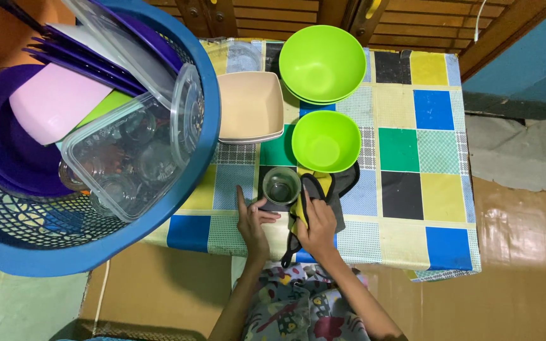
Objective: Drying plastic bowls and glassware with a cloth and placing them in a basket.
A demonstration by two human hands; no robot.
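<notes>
The left hand (pixel 252 218) rests on the checked tablecloth (pixel 406 189) with its fingers curled loosely around the near side of a small clear drinking glass (pixel 281 185); the fingertips touch its wall, but whether they actually pinch it I cannot tell. The glass stands upright, mouth up, so its long axis points straight toward the camera, and it sits just ahead of that hand and slightly to its right.

The right hand (pixel 318 222) lies just right of the glass, closed on a yellow and grey cloth (pixel 323 189) (bunched, with a dark edging strip trailing back toward the body). The cloth spreads forward from this grip and touches the base area of the glass on its right side. Both hands are about equally near the glass; the left one is already on it.

Directly beyond the cloth sits a small green bowl (pixel 325 141), close to the glass rim. Farther ahead is a larger green bowl (pixel 322 63), apparently stacked on another. Ahead and left of the left hand stands a beige square dish (pixel 249 106). Far left, a blue laundry-style basket (pixel 206 95) overhangs the table, filled with clear plastic containers (pixel 121 158) and purple plates (pixel 7 145).

Open cloth lies to the right of the right hand; the near table edge runs just under both wrists.
</notes>
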